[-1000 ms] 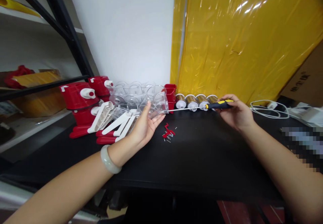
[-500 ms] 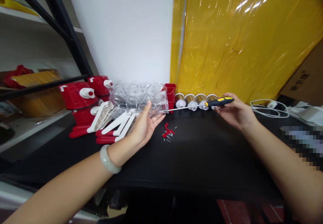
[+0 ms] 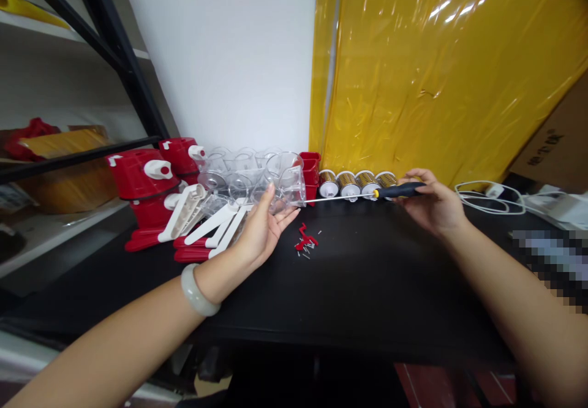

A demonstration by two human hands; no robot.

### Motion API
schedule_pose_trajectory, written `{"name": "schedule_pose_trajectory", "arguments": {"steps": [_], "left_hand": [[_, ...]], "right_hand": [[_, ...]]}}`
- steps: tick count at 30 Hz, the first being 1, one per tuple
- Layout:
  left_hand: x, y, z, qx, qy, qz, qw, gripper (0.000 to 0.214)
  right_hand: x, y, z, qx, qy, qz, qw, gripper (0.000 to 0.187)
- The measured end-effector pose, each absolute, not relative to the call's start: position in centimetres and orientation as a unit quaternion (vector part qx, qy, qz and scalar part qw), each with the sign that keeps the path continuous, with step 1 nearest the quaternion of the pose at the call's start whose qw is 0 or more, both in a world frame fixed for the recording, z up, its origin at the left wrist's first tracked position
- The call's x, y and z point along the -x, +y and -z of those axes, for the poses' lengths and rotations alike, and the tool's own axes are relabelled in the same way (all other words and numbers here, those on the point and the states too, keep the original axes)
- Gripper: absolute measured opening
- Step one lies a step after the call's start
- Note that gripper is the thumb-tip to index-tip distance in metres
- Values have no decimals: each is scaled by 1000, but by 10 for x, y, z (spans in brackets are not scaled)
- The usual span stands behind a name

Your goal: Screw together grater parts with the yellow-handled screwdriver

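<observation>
My left hand (image 3: 263, 227) grips a clear plastic housing (image 3: 287, 178) from below, thumb on the near side and fingers underneath. A screwdriver (image 3: 399, 190) with a black and yellow handle lies level in my right hand (image 3: 434, 206), fingers closed at the handle's end. Its long shaft points left and the tip meets the right side of the clear housing; whether a screw sits there is too small to tell. On the black table below lie small red parts (image 3: 304, 239) with several loose screws (image 3: 307, 251) around them.
Red bases (image 3: 142, 175) and white-and-red handles (image 3: 220, 227) stand at the left, with more clear housings (image 3: 220, 160) behind my left hand. Several metal grater drums (image 3: 349, 185) line the back beside red containers (image 3: 311, 175). A white cable (image 3: 489, 209) lies right. Shelving (image 3: 27, 242) borders the left.
The screwdriver handle has turned about its axis, showing less yellow, and my right fingers have shifted on it. My left hand and the clear housing have barely moved.
</observation>
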State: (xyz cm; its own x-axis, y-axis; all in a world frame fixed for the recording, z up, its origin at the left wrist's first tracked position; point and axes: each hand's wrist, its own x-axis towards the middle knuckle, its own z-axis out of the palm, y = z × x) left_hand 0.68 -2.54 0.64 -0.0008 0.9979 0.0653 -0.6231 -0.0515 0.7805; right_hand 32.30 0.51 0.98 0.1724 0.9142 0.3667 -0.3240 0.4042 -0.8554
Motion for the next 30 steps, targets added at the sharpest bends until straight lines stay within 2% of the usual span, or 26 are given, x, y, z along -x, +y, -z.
{"name": "schedule_pose_trajectory", "arguments": {"steps": [3, 7, 9, 13, 18, 21, 25, 27, 30], "left_hand": [[-6, -25, -6, -328, 283, -647, 628, 42], [-5, -23, -5, -336, 285, -644, 625, 41], [-5, -23, -5, -338, 285, -644, 624, 39], [-5, -23, -5, -338, 286, -648, 620, 39], [-5, -24, -6, -331, 282, -650, 623, 40], [-3, -23, -7, -328, 288, -653, 620, 36], [-1, -21, -7, -336, 297, -655, 608, 29], [-1, -20, -7, -333, 294, -657, 609, 26], [-2, -20, -8, -339, 289, -655, 610, 24]], "right_hand": [[-321, 1, -13, 294, -454, -493, 682, 18], [-321, 9, -7, 405, -461, -422, 667, 52], [-322, 15, -2, 446, -477, -390, 650, 46], [-323, 14, -2, 409, -475, -399, 669, 19], [-320, 1, -9, 312, -454, -504, 665, 31], [-318, 4, -6, 316, -450, -503, 667, 22], [-314, 22, 0, 425, -449, -470, 631, 49], [-311, 28, -2, 450, -453, -462, 616, 40], [-308, 25, -13, 417, -424, -482, 644, 21]]}}
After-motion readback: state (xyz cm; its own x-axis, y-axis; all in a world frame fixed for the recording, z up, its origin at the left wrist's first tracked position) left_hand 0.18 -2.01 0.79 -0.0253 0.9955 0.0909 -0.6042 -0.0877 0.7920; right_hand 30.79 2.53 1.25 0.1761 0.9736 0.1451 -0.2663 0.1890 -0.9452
